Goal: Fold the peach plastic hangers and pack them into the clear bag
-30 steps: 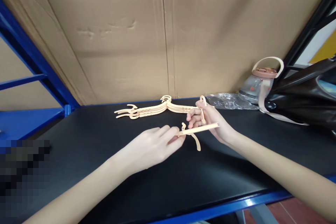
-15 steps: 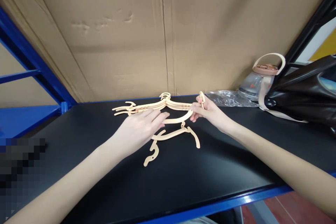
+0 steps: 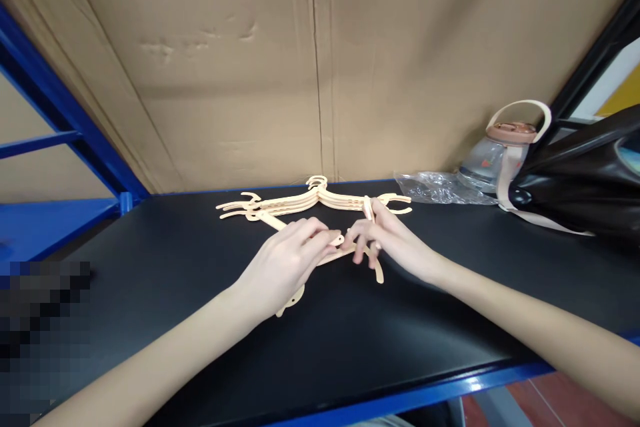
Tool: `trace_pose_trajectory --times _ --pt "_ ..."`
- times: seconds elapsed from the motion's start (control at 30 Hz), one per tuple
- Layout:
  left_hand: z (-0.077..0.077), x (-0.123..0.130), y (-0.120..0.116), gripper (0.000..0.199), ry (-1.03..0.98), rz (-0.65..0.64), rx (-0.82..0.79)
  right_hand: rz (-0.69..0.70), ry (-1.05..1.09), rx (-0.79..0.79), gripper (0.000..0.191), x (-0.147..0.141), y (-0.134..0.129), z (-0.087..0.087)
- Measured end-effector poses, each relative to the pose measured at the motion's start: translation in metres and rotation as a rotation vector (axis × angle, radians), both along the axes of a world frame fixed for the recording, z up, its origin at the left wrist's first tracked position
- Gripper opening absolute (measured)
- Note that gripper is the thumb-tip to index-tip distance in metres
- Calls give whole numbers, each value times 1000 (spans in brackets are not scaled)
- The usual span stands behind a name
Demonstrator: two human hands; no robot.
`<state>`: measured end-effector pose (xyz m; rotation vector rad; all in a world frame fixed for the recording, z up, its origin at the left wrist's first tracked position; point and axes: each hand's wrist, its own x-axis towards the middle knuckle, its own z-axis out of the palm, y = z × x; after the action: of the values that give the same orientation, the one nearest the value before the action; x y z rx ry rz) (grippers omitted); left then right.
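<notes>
My left hand (image 3: 295, 253) is closed on a cream hanger arm (image 3: 271, 221), whose holed end sticks out past my fingertips. Just to its right, my right hand (image 3: 387, 233) pinches a small cream hook piece (image 3: 369, 209) between thumb and forefinger, its other fingers blurred. Beneath both hands, loose cream parts lie on the black tabletop: a curved piece (image 3: 379, 271) near my right fingers and a holed piece (image 3: 294, 299) partly hidden under my left hand. Behind them rests a stack of cream hangers (image 3: 300, 201) with hooks pointing to the back.
A cardboard sheet (image 3: 225, 80) stands behind the black tabletop (image 3: 325, 360). At the back right are crumpled clear plastic (image 3: 435, 188), a clear bottle (image 3: 493, 161) with a strap, and a black bag (image 3: 575, 167). A blue frame (image 3: 95, 147) rises at the left.
My left hand has moved right and nearer with the hanger arm, which has turned. My right hand has let go of that arm's end and lowered slightly, still with the hook piece.
</notes>
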<state>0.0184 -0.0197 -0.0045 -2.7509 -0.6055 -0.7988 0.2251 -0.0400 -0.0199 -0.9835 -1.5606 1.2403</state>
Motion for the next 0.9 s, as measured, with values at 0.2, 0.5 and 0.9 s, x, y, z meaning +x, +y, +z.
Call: trace_pose_trajectory --times 0.2,0.5,0.9 --pt "3 -4 2 17 -54 36 -80 -72 -130 -40 9 10 5 2" --pt "0 -7 17 14 41 41 26 -10 -50 18 18 7 4 3" --pt "1 -5 13 17 25 20 -62 -79 169 265 21 -6 -9 12"
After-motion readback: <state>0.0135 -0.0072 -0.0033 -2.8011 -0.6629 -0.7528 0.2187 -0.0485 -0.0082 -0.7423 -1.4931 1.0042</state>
